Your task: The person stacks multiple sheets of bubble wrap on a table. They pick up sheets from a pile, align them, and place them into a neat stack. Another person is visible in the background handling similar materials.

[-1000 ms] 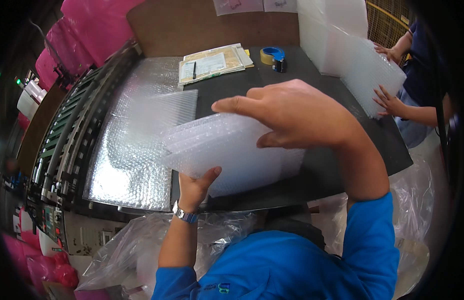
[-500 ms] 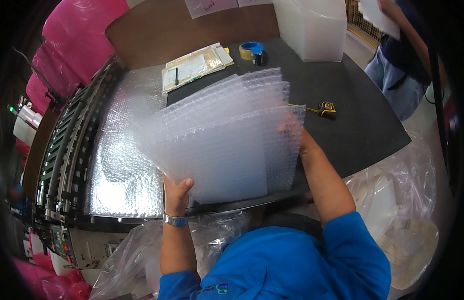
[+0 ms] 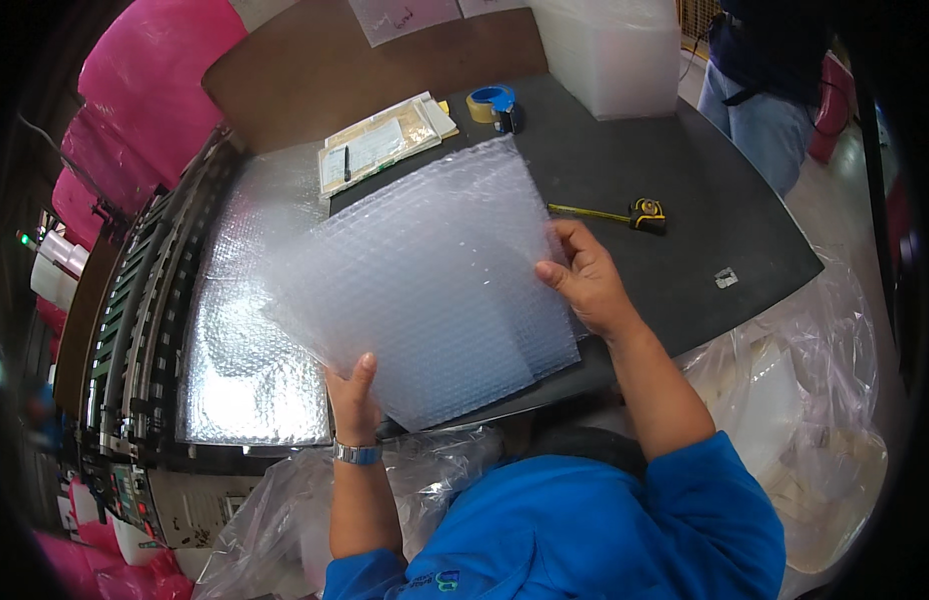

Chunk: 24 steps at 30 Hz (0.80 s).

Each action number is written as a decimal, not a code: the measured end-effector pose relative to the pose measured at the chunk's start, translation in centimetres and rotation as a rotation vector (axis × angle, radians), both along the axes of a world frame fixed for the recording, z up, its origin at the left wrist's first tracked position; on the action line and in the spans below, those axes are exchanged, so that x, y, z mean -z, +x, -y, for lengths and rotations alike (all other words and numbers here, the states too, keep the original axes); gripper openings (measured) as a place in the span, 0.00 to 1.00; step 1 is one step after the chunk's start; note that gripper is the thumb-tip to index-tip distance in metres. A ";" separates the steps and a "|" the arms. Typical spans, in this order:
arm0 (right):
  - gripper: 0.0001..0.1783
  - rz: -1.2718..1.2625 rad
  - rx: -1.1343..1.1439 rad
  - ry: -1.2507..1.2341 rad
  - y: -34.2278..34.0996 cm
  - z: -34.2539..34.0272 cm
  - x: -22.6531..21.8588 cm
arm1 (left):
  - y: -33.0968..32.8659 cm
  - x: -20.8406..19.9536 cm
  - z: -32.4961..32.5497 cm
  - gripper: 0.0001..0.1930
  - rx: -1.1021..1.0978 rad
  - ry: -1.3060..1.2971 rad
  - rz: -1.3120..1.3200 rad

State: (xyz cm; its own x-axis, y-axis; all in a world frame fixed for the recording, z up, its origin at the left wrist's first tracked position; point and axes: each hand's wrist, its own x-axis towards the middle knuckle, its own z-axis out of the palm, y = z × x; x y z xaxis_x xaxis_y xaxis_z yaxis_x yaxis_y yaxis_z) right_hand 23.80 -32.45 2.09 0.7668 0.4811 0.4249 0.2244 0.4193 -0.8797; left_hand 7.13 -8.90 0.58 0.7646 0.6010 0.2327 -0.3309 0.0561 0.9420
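Note:
A stack of clear bubble wrap sheets [image 3: 435, 290] is held tilted above the dark table, its edges fairly even. My left hand [image 3: 353, 400] grips the lower left edge, thumb on top and fingers hidden underneath. At the right edge, my right hand [image 3: 587, 275] closes on the stack, its thumb lying on the upper face. Just beyond that hand lies a yellow and black tape measure [image 3: 647, 215] with its blade partly out. A wide bubble-textured sheet [image 3: 250, 370] lies to the left of the stack, by the rollers.
Papers with a pen [image 3: 380, 145] and a blue tape dispenser [image 3: 493, 103] lie at the back. A roller machine [image 3: 135, 330] runs along the left. A white block-like stack [image 3: 630, 65] stands at the back right. Beyond it is another person [image 3: 760, 100]. Clear plastic [image 3: 785, 400] hangs below the table's right edge.
The fanned sheets have come together into one more even stack. My right hand now shows at the stack's right edge, formerly behind a sheet. The other person has shifted.

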 end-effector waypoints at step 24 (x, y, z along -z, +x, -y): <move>0.14 0.860 -0.386 -0.518 1.0 -3.9 -17.4 | -1.6 -2.2 0.1 0.28 -0.003 0.155 0.038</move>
